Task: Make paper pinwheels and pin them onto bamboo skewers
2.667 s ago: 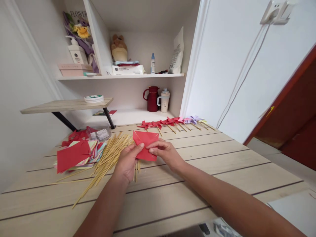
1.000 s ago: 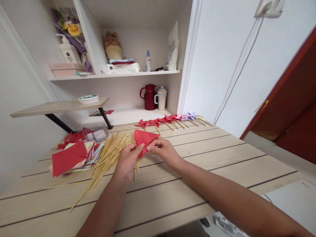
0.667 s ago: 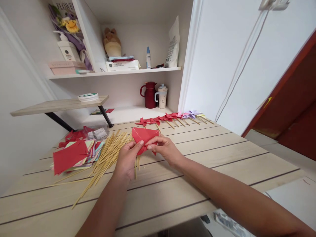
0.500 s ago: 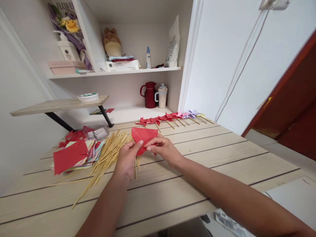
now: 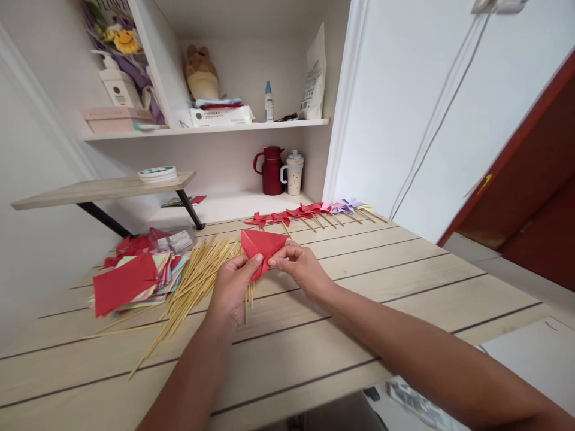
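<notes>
Red paper [image 5: 263, 246], part folded, is pinched by both hands above table [image 5: 404, 281] centre: left hand [image 5: 231, 287] gripping near-left edge w/ thumb on top, right hand [image 5: 299, 266] grasping right corner. Bamboo sticks [image 5: 197, 278] lie just left; paper stack [image 5: 130, 281] further left. Finished pinwheels [image 5: 309, 212] are lined up at far edge.

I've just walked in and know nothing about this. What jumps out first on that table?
At the middle of the wooden table, the left hand and right hand pinch a folded red paper between them. Left of them lie a spread of thin wooden sticks and a pile of coloured paper squares. Along the far edge runs a row of finished paper pinwheels, mostly red.
</notes>
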Demonstrator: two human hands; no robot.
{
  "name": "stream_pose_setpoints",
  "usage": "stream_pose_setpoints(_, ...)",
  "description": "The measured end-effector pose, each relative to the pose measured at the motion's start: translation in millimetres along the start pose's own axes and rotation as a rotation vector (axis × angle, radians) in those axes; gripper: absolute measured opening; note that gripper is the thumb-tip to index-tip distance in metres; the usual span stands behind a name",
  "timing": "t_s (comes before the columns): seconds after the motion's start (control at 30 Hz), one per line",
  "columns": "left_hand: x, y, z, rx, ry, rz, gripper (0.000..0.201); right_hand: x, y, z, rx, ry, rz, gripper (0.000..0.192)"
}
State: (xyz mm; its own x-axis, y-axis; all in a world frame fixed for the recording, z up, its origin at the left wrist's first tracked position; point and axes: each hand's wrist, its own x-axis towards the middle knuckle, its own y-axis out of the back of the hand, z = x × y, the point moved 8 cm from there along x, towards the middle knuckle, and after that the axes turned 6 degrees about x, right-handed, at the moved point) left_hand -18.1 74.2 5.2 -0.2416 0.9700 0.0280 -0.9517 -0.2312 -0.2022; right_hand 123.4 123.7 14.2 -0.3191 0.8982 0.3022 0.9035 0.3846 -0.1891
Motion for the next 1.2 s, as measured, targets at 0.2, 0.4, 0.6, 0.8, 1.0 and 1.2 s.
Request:
stream_pose_setpoints(0.2, -2.0, 1.8, 2.4, 0.072, -0.002, 0.049, 0.045, -0.2, 2.4, 4.8, -0.072, -0.025, 0.005, 0.025)
stream_pose_setpoints(0.4, -3.1, 2.8, 4.9, 0.128, -0.016, 0.067, 0.043, -0.3, 2.2, 6.6, -0.128, -0.043, -0.019, 0.021)
stream_pose_setpoints(0.6, -3.3, 4.3, 6.0, 0.191, -0.033, 0.067, 0.040, 0.5, 2.3, 10.5, -0.096, -0.065, -0.019, 0.022)
stream_pose_setpoints(0.8, -3.2, 4.5, 5.2, 0.226, -0.033, 0.074, 0.036, -0.6, 2.4, 13.8, -0.041, -0.120, 0.012, 0.022)
stream_pose_setpoints(1.0, -2.6, 5.1, 7.5, 0.266, -0.058, 0.089, 0.030, 0.1, 2.3, 14.5, -0.008, -0.154, 0.035, 0.022)
stream_pose_setpoints(1.2, -1.9, 5.3, 10.2, 0.348, -0.100, 0.106, 0.025, -2.2, 2.0, 12.7, -0.015, -0.176, 0.055, 0.019)
